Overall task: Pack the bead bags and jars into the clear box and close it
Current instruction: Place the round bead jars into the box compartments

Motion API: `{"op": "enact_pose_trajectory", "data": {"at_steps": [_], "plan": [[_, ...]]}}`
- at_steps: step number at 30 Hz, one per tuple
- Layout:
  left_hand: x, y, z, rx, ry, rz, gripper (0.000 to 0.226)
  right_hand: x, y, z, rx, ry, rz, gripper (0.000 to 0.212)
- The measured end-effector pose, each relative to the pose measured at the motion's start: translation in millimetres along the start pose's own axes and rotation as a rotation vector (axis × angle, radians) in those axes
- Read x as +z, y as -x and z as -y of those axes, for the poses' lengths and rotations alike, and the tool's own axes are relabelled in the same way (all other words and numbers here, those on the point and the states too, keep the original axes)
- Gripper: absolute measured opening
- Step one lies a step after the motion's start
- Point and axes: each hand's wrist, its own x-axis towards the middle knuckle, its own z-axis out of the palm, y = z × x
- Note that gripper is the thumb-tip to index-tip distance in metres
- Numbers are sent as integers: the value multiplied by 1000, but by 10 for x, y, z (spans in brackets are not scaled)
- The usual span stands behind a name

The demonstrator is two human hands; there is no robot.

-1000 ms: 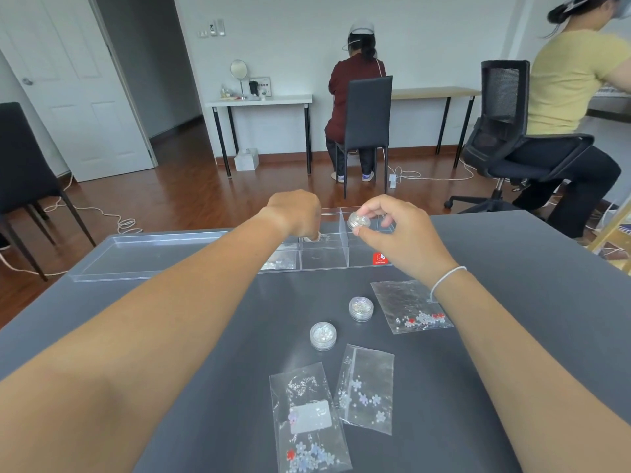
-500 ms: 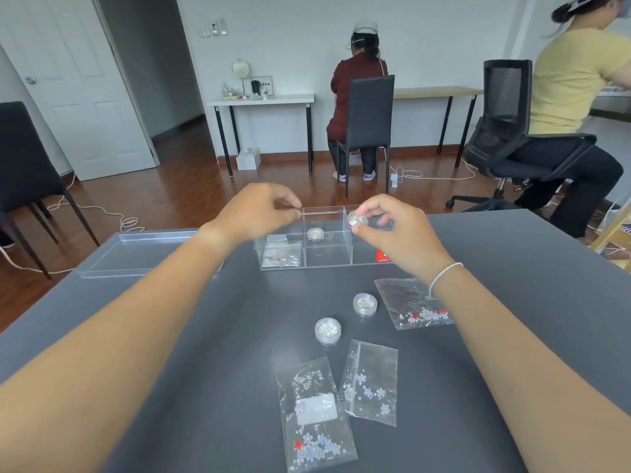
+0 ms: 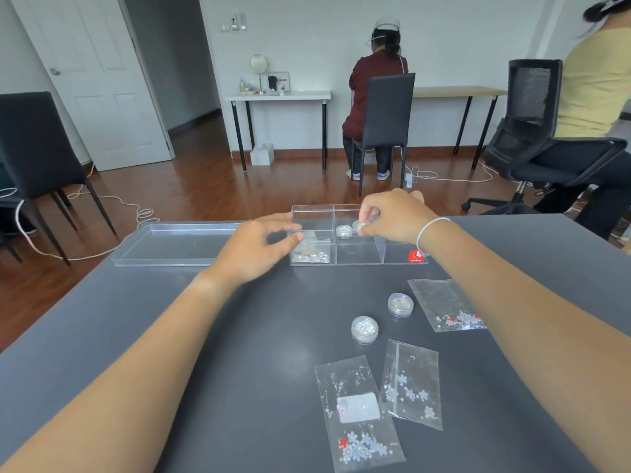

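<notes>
Right hand (image 3: 392,216) is pinching a small jar (image 3: 361,227) over the clear box (image 3: 358,259), middle back compartment, just beside another jar (image 3: 344,231) sitting there. Left hand (image 3: 259,245) is resting at the box's left end, fingers loose. Two jars (image 3: 364,329) and three bead bags (image 3: 413,384) are lying on the grey table (image 3: 205,353); lid (image 3: 177,244) is lying left of the box.
</notes>
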Motion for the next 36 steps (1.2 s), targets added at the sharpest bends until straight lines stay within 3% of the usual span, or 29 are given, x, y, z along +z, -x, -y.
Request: {"op": "enact_pose_trajectory", "data": {"at_steps": [8,16,22,28,31,36], "plan": [[-9,12,52,16,61,6,24,2,-213,86,34,260,151,13],[-14,10,67,12,82,15,18,49,-266,81,36,309,162,11],[-11,34,54,19,65,10,20,-31,-90,73,9,161,15,12],[-21,87,1,29,17,-11,23,-92,477,65,-138,-138,-160,10],[-33,119,-110,73,-66,-45,27,-109,753,47,-182,-292,-103,7],[35,278,-476,223,-77,-31,27,-116,1006,-44,-167,-335,82,13]]}}
